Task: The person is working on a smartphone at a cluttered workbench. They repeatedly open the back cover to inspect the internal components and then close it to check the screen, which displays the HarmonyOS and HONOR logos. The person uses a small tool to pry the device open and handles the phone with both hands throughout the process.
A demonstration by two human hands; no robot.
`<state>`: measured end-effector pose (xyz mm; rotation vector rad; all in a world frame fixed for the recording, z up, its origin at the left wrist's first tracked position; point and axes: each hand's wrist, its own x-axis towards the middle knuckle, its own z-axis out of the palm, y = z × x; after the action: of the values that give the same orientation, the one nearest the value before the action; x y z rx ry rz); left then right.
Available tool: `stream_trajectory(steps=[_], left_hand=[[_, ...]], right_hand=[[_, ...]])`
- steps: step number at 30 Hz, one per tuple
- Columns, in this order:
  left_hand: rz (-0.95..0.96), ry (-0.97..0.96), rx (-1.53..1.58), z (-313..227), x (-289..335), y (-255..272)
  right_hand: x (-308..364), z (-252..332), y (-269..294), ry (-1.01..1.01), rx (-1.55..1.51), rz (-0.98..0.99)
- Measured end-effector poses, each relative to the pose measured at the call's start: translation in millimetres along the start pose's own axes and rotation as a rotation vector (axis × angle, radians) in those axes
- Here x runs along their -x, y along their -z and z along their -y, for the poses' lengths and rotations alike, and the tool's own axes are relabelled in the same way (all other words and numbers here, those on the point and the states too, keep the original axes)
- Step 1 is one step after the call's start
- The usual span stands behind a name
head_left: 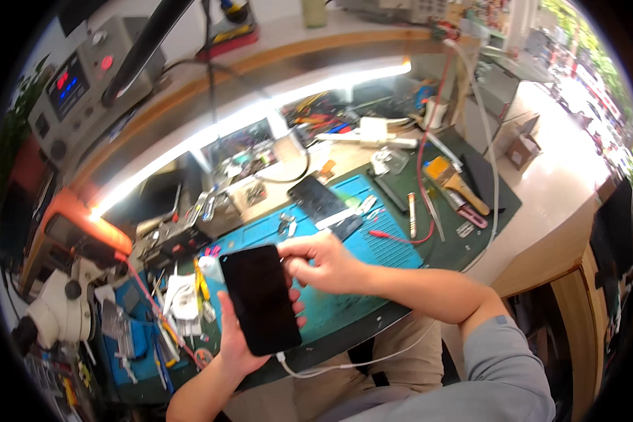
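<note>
A black smartphone (261, 299) with a dark screen is held upright and slightly tilted in my left hand (238, 343). The thumb lies along its left side and the fingertips wrap round its right edge. From the phone's bottom end a white charging cable (344, 366) runs off across my lap to the right. My right hand (323, 261) is at the phone's upper right edge, thumb and forefinger pinched together; whatever they hold, if anything, is hidden. Beyond the hands, a second dark phone (319, 201) lies on the blue work mat (337, 299).
A paintbrush (457, 184) and red probe lead (394, 238) lie to the right. Small tools crowd the left, near a white microscope (60, 306) and an orange-cased multimeter (84, 224). A lit tube lamp (260, 112) spans the back under a shelf holding a bench power supply (77, 84).
</note>
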<state>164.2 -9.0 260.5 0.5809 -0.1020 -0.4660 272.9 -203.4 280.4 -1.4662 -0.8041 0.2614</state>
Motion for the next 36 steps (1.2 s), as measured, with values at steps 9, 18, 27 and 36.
stream_trajectory(steps=[9,18,27,36], left_hand=[[-0.086,0.039,-0.026,-2,1,-5],[-0.085,0.031,-0.029,-2,0,-8],[0.013,0.017,0.016,-1,1,3],[-0.011,0.025,0.014,0,-1,5]], right_hand=[[0,2,2,-0.032,0.008,0.013],[-1,3,1,-0.047,-0.014,0.015],[-2,1,2,-0.046,-0.002,0.024],[0,-4,4,-0.048,-0.008,0.018]])
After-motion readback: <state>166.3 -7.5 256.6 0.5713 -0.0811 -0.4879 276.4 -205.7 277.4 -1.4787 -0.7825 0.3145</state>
